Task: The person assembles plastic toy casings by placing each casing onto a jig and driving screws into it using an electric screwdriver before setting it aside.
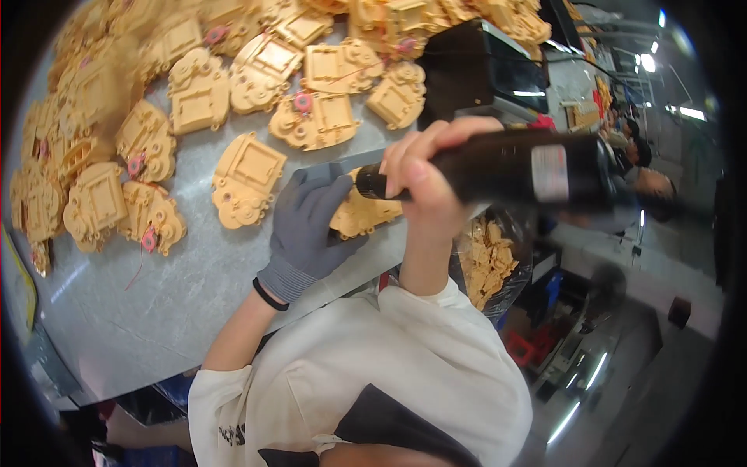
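Observation:
My left hand (305, 227), in a grey knitted glove, grips the left side of a yellow plastic housing (364, 218) at the table's near edge. My bare right hand (430, 173) is wrapped round a black electric screwdriver (506, 167) near its ribbed nose. The tool lies nearly level across the view, nose to the left over the housing. Its tip is hidden, so I cannot tell whether it touches a screw. Left of my gloved hand a single yellow housing (247, 177) lies on the table.
Many similar housings (198, 92), some with small pink round parts and thin wires, cover the grey table (194, 284) at the back and left. A black box (475, 70) stands at the back right. Below the table's right edge sits a bag of yellow pieces (486, 261).

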`<action>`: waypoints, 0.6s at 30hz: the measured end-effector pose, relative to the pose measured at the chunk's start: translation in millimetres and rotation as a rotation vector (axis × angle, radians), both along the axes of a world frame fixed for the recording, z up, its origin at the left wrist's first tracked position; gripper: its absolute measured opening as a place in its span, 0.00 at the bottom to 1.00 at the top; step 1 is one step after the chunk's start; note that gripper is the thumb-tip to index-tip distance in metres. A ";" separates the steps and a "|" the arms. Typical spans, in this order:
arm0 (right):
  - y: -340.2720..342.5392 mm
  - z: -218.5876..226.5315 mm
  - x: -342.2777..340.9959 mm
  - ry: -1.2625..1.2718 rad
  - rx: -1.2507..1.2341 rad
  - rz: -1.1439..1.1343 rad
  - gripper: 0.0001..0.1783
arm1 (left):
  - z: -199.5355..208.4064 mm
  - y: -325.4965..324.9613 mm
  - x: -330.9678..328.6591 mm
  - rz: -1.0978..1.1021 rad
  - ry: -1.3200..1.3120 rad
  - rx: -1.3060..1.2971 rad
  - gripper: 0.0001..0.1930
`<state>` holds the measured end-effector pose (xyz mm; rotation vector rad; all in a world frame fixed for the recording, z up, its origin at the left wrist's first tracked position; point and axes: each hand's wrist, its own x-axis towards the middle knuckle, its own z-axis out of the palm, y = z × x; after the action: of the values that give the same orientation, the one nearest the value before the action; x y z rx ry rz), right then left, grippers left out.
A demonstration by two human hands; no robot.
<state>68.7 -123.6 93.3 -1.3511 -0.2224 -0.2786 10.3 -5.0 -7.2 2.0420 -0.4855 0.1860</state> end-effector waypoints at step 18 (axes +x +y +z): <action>-144.1 7.8 48.5 -0.249 -0.119 -0.489 0.17 | 56.1 4.2 -2.7 0.220 0.261 -0.186 0.38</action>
<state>117.2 -267.7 101.0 -1.4771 -0.1133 -0.8571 7.6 -0.8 48.9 1.8987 -0.0774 0.0904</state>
